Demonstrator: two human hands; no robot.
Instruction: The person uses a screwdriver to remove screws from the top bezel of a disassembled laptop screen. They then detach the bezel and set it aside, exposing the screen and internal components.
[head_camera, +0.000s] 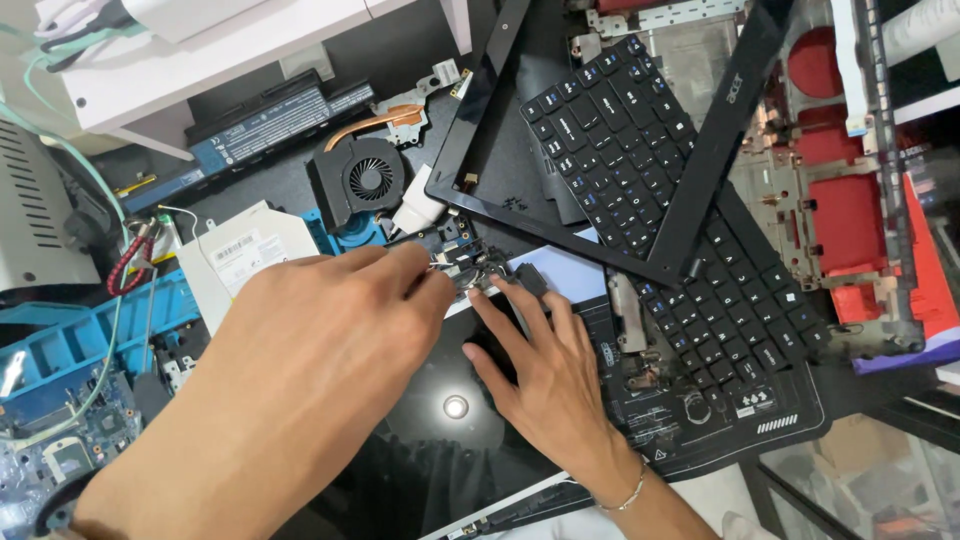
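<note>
Your left hand (330, 320) pinches a small metal part (462, 268) at frame centre (prob. a hinge bracket, view's poor), lying just right of that grip, while your right hand (545, 375) rests spread flat, fingertips touching it from below.

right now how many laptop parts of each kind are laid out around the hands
keyboard: 1
black screen bezel frame: 1
cooling fan: 1
battery pack: 1
optical drive: 1
red inner case shell: 1
blue circuit board: 1
total: 7
The left hand pinches a small metal part; the right hand rests flat beside it.
</note>
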